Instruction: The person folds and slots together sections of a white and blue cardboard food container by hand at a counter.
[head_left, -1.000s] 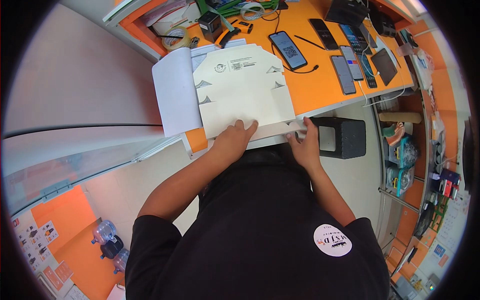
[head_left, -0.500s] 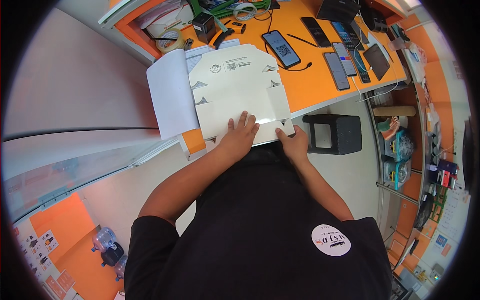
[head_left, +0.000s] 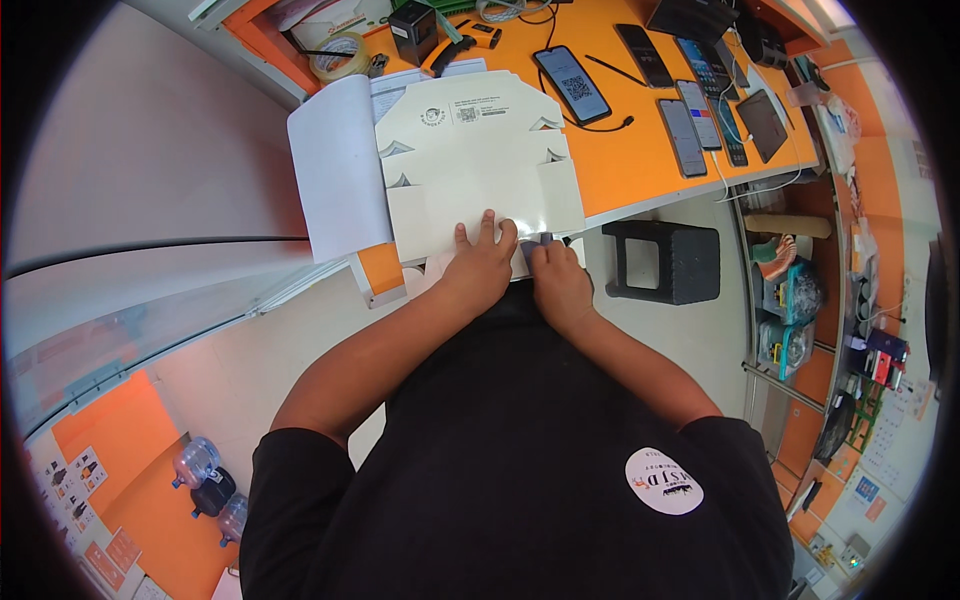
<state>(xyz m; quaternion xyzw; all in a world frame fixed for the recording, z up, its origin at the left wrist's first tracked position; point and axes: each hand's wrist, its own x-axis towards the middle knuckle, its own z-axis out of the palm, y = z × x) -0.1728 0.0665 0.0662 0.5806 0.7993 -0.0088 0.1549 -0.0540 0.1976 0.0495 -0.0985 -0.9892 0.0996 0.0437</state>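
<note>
A flat, unfolded cream cardboard box blank (head_left: 478,160) lies on the orange table (head_left: 640,160), its near edge at the table's front. My left hand (head_left: 480,262) presses flat on the blank's near edge with fingers spread. My right hand (head_left: 556,278) is right beside it, fingers curled and pinching a small flap at that same edge. A stack of white sheets (head_left: 335,165) sits under and to the left of the blank.
Several phones (head_left: 685,135) and a cable lie on the table's right part. A tape roll (head_left: 340,55) and a small black box (head_left: 415,30) sit at the back. A black stool (head_left: 665,262) stands on the floor at right, shelves beyond it.
My right hand has slid left along the blank's near edge until it sits next to my left hand. The left hand stays pressed on the blank.
</note>
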